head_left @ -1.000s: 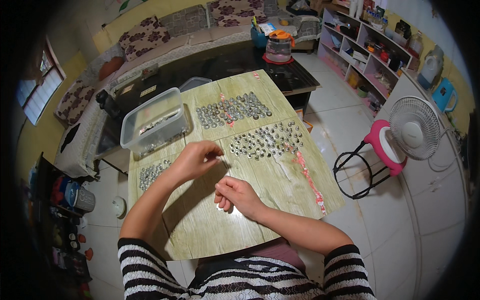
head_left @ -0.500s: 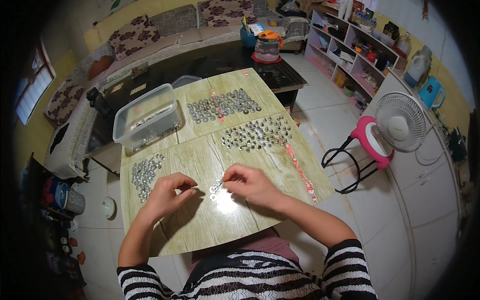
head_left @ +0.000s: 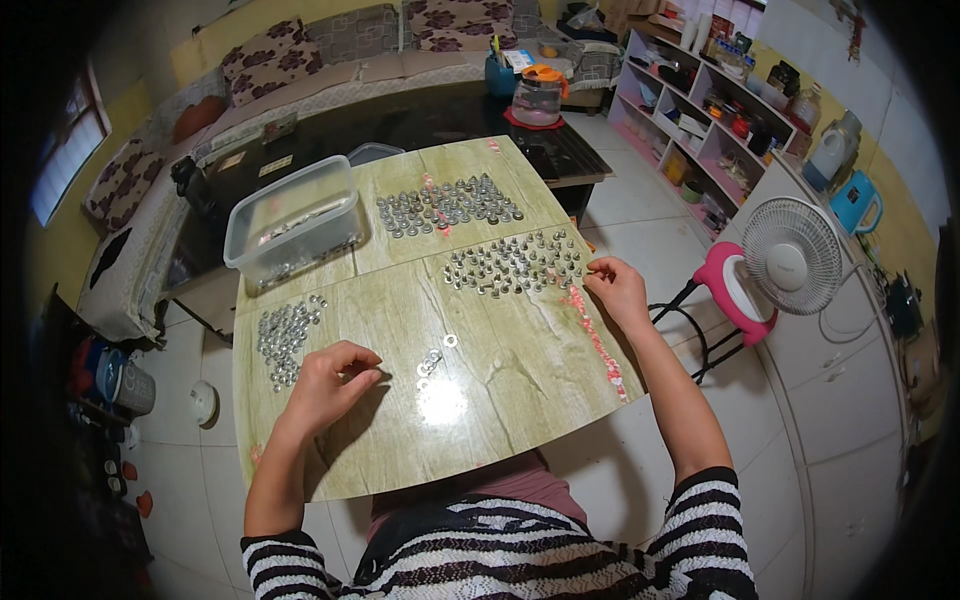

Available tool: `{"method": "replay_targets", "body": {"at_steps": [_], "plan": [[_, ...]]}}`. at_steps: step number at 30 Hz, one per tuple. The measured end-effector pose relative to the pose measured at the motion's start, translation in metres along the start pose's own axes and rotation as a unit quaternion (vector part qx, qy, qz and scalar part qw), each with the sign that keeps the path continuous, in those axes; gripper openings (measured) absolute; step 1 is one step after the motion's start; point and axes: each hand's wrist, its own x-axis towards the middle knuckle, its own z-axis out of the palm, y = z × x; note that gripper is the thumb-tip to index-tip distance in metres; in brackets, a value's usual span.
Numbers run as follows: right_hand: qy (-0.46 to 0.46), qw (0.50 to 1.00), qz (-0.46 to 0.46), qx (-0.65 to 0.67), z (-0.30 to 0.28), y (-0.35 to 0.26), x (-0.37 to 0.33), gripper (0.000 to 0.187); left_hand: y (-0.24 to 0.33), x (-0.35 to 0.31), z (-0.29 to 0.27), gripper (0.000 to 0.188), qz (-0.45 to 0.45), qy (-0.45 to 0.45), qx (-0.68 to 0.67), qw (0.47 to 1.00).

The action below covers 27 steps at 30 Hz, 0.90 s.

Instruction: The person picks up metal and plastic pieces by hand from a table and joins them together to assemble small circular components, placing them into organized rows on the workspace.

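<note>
On the light wood-patterned table board [head_left: 400, 450], my right hand [head_left: 618, 290] is at the right end of a group of small upright metal studs [head_left: 515, 265]. Its thumb and fingers are drawn together; anything between them is too small to make out. My left hand [head_left: 335, 385] hovers beside a cluster of small round silver pieces [head_left: 287, 340], fingers curled and thumb close to the forefinger, with any content hidden. Between the hands lie several small metal rings [head_left: 430, 362], one ring [head_left: 450, 340] apart from them. Behind the studs stand rows of wider-based metal pieces [head_left: 450, 205].
A clear plastic tub [head_left: 295, 235] with metal pieces inside stands at the board's far left. Beyond is a dark table [head_left: 430, 115] with a water jug [head_left: 537, 100]. A white fan [head_left: 790, 255] on a pink stool [head_left: 725, 280] stands to the right.
My right hand has moved from the rings in the middle to the far right, beside the studs. One ring now lies apart, farther from me. My left hand has barely shifted, its thumb and forefinger closer together.
</note>
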Motion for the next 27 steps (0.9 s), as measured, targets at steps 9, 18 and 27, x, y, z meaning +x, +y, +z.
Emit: {"method": "replay_targets", "body": {"at_steps": [9,18,27], "plan": [[0.004,0.999,-0.011,-0.048,0.011,0.001,0.008,0.015,-0.002,0.000,0.003,0.013,-0.038,-0.022,-0.012,0.999],[-0.009,0.977,0.052,0.206,0.002,-0.032,-0.009,0.004,-0.007,0.003,0.006,0.013,-0.046,-0.030,-0.024,0.998],[-0.260,0.874,0.146,0.383,0.032,-0.110,-0.080,0.008,-0.001,0.012,0.020,0.016,0.065,-0.118,0.045,0.990]]}}
